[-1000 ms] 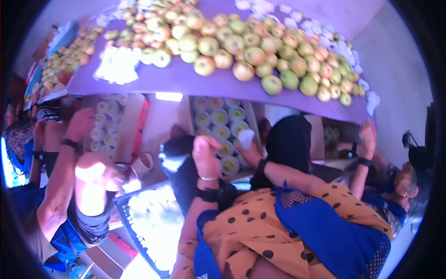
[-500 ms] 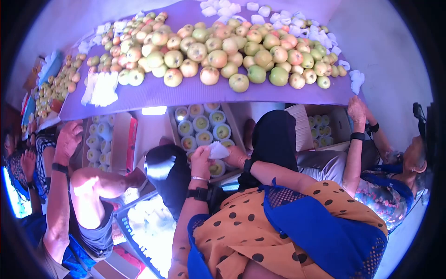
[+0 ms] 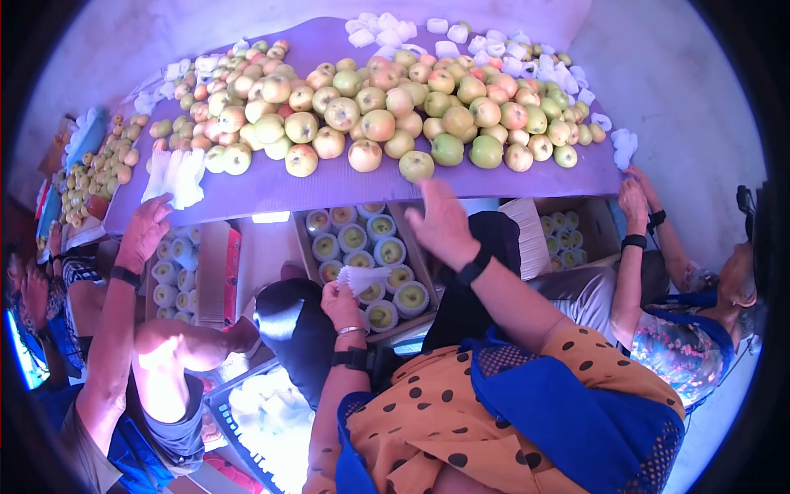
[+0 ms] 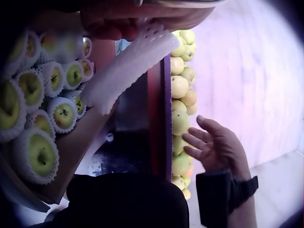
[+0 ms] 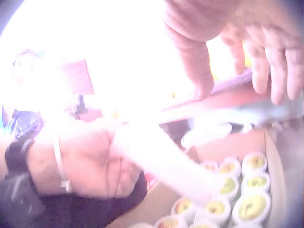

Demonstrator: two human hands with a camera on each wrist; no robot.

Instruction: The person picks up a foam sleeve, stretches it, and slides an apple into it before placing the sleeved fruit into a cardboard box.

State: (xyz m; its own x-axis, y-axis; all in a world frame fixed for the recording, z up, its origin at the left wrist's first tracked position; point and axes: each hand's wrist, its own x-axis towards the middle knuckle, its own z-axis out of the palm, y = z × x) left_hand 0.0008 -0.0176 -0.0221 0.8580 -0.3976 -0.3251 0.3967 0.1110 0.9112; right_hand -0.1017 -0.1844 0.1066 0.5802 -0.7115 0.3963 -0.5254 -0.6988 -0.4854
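Observation:
My left hand (image 3: pixel 340 308) pinches a white foam net sleeve (image 3: pixel 360 278) over the near part of a carton of apples. In the left wrist view the sleeve (image 4: pixel 128 71) hangs long and flattened from the fingers, with nothing inside it. My right hand (image 3: pixel 444 226) is stretched out at the table's front edge, fingers spread and holding nothing. Just beyond its fingertips is a yellow-green apple (image 3: pixel 416 165) at the front of a big heap. Below, net-wrapped apples (image 3: pixel 352 238) stand in rows in the carton (image 4: pixel 71 161).
A purple-covered table (image 3: pixel 271 193) carries the loose apples, with white foam nets (image 3: pixel 387 31) at the back and a net stack (image 3: pixel 175 177) at front left. People sit on both sides, beside other cartons (image 3: pixel 216 267). A black crate (image 3: pixel 239 403) of white nets is at lower left.
My hands were together at the foam net half a second ago. The right has let go and moved up toward the heap; the left keeps the net. The left neighbour's hand has moved to the net stack.

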